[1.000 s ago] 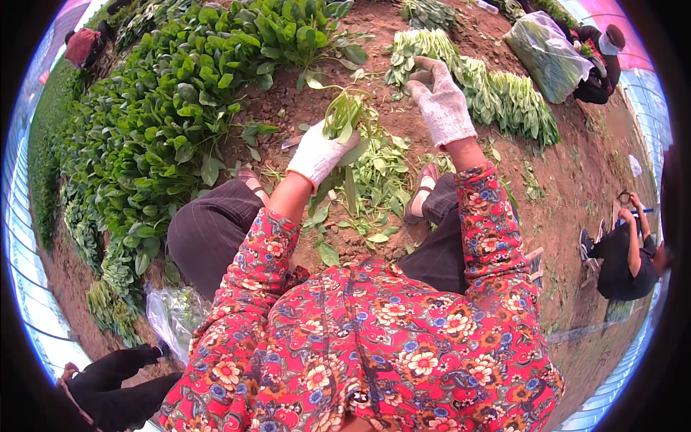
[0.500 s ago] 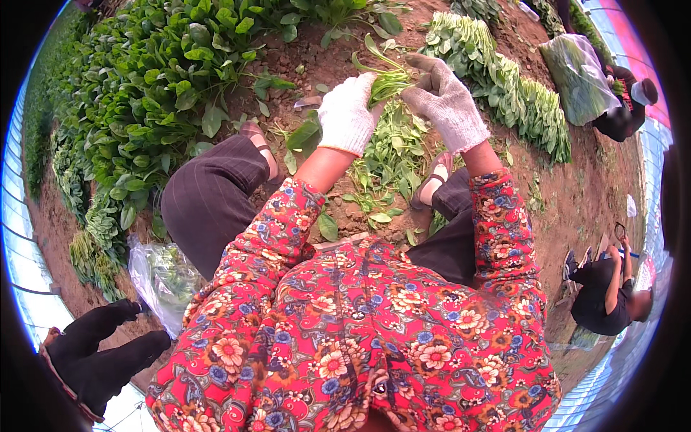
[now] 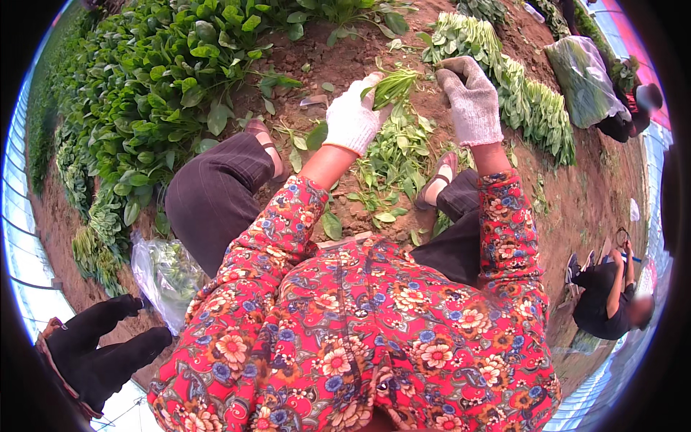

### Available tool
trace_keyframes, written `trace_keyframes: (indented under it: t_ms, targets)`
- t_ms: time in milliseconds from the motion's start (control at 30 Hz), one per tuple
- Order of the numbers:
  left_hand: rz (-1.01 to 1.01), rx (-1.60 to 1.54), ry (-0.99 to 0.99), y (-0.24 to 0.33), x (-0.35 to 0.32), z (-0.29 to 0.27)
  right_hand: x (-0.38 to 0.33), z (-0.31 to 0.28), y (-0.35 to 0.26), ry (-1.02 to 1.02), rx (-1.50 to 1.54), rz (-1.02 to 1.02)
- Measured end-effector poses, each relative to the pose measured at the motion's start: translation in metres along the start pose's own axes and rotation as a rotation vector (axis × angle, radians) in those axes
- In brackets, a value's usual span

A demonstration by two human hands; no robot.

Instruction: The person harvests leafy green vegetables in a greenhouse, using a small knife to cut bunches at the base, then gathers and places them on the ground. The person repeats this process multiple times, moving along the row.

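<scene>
My left hand [image 3: 353, 119], in a white knit glove, is closed around a small bunch of spinach [image 3: 396, 88], its pale green stems pointing to the upper right. To the right of the bunch and apart from it is my right hand [image 3: 471, 104], in a white glove soiled grey at the fingers. Its fingers are curled in toward the thumb; whether anything small is between them I cannot make out. Below both hands, loose spinach leaves [image 3: 392, 155] lie strewn on the soil between my feet.
Dense growing spinach [image 3: 144, 93] fills the left. Bundled spinach [image 3: 504, 79] lies in a row at right. Clear plastic bags with greens stand at the far right [image 3: 579, 75] and lower left [image 3: 162, 277]. A small flat piece [image 3: 313, 101] lies on the soil. Other people [image 3: 608, 295] are nearby.
My right hand has come away from the spinach bunch and moved to the right. The bunch stays in my left hand, tilted slightly more to the right.
</scene>
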State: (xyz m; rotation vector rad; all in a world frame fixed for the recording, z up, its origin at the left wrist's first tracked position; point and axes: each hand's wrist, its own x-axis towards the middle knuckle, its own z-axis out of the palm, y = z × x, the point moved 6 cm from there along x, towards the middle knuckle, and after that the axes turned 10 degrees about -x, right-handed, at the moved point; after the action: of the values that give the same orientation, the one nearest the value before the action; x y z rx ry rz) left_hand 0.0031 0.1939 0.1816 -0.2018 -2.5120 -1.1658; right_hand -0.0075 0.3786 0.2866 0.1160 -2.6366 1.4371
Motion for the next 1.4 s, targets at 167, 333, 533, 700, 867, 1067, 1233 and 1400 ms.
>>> trace_keyframes:
  t_ms: [167, 333, 533, 700, 867, 1067, 1233, 1400]
  targets:
    - [-0.289, -0.200, -0.224, -0.022, 0.004, 0.008, -0.001, -0.007, 0.002, -0.184, 0.099, 0.005]
    - [-0.463, -0.919, -0.361, -0.020, 0.003, 0.002, -0.024, 0.006, 0.019, -0.823, -0.526, 0.034]
    - [-0.507, -1.217, -0.520, 0.000, -0.001, 0.001, -0.003, -0.007, 0.011, -0.143, -0.191, -0.204]
    - [-0.409, -1.166, -0.664, 0.022, -0.004, 0.005, -0.004, 0.006, 0.008, -0.081, -0.278, -0.353]
    - [-0.475, -1.149, -0.761, 0.025, -0.010, 0.003, 0.003, 0.011, 0.032, -0.214, -0.017, 0.027]
    - [-0.512, -1.196, -0.856, 0.023, -0.016, 0.006, 0.008, -0.025, 0.029, 0.243, -0.492, -0.204]
    - [-0.485, -1.238, -0.958, 0.024, -0.022, 0.007, 0.009, -0.044, 0.011, 0.427, -0.611, -0.407]
    - [-0.454, -1.348, -1.087, 0.042, -0.032, 0.008, 0.009, -0.005, 0.026, -0.522, 0.018, -0.031]
